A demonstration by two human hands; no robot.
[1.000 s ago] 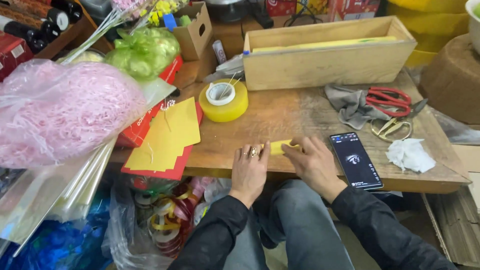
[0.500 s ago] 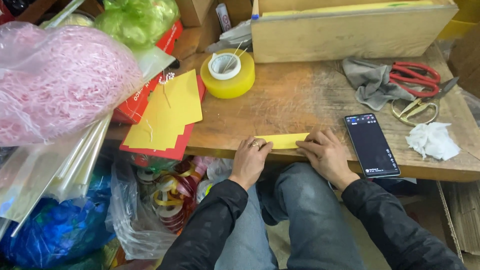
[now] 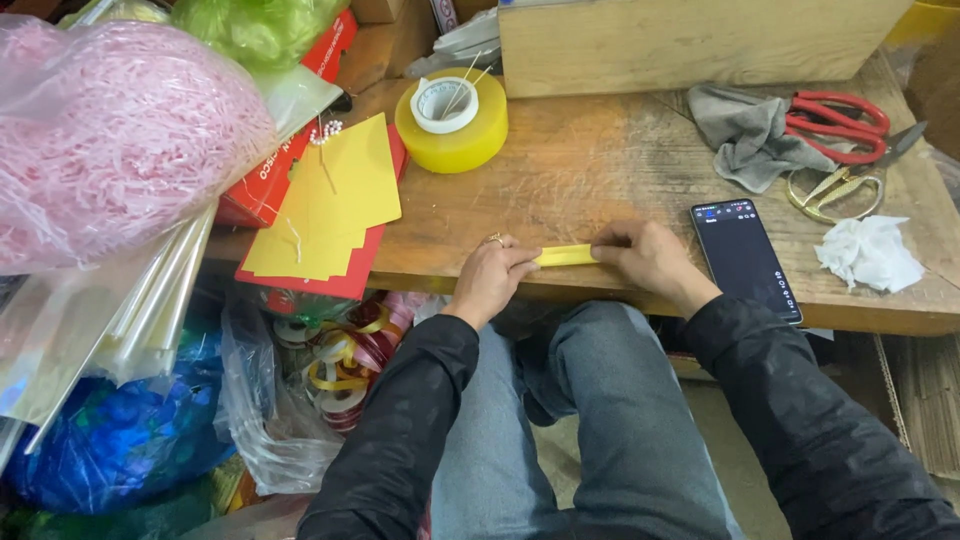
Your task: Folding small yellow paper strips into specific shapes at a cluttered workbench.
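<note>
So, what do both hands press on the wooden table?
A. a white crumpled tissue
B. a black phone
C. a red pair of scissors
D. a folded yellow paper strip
D: the left hand and the right hand each pinch one end of the folded yellow paper strip at the table edge.

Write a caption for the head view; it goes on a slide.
Both hands, left hand and right hand, press a folded yellow paper strip on a wooden workbench beside a smartphone.
</note>
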